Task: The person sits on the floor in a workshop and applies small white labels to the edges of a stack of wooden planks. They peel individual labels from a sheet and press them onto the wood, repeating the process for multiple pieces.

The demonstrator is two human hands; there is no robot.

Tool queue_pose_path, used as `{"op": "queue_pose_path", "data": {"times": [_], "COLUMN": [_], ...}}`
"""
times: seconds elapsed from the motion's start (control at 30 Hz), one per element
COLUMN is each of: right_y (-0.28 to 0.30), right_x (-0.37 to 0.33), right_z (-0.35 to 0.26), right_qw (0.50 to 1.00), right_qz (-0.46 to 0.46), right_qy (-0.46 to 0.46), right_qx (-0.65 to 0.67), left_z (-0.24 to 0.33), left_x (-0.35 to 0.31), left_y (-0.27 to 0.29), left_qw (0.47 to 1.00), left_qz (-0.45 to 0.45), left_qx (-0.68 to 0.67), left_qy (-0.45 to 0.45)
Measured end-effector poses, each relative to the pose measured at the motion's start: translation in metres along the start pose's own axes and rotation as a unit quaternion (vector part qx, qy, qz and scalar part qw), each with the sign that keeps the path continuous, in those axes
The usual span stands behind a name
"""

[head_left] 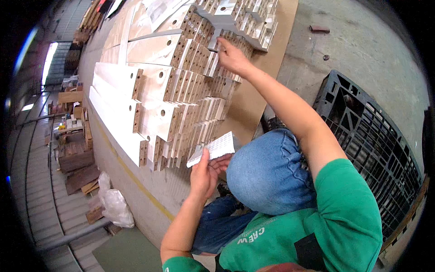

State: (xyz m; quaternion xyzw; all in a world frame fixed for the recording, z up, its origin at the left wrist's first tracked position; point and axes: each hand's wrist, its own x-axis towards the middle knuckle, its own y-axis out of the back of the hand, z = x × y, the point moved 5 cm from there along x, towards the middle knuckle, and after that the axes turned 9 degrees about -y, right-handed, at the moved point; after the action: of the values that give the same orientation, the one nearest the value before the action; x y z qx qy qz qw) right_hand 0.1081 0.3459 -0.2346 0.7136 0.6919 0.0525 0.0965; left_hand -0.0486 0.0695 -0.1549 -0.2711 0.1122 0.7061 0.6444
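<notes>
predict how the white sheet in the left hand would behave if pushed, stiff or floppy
The white sheet looks thin, so it would probably bend easily. It is likely light, since the left hand alone holds it up.

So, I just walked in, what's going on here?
A person in a green shirt is crouched beside stacks of boards. Their left hand holds a white sheet covered in rows of small marks. Their right hand reaches out to the drilled ends of the boards; whether the fingertips are touching one is hard to tell. A black plastic pallet is on the floor off to the right.
</notes>
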Motion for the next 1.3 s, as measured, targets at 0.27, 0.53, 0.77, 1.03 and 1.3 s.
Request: {"op": "queue_pose_path", "data": {"times": [0.27, 0.53, 0.77, 1.03, 1.3], "right_y": [0.01, 0.015, 0.015, 0.017, 0.032], "right_x": [0.009, 0.005, 0.011, 0.013, -0.111], "right_z": [-0.021, -0.039, -0.036, -0.037, -0.02], "right_qw": [0.956, 0.916, 0.908, 0.889, 0.96], "right_qz": [-0.059, -0.055, -0.035, -0.061, -0.278], "right_qy": [0.059, 0.064, 0.081, 0.098, 0.02], "right_qx": [-0.28, -0.392, -0.411, -0.444, 0.029], "left_z": [-0.004, -0.004, -0.006, -0.012, 0.013], "left_x": [0.001, 0.003, 0.007, 0.009, 0.011], "left_y": [-0.004, -0.003, -0.004, -0.005, -0.006], "left_qw": [1.0, 1.0, 1.0, 1.0, 0.999], "left_qz": [0.017, -0.006, 0.008, 0.005, 0.023], "left_qx": [0.009, 0.014, 0.017, 0.022, 0.027], "left_qy": [-0.007, 0.001, 0.014, 0.022, -0.025]}}
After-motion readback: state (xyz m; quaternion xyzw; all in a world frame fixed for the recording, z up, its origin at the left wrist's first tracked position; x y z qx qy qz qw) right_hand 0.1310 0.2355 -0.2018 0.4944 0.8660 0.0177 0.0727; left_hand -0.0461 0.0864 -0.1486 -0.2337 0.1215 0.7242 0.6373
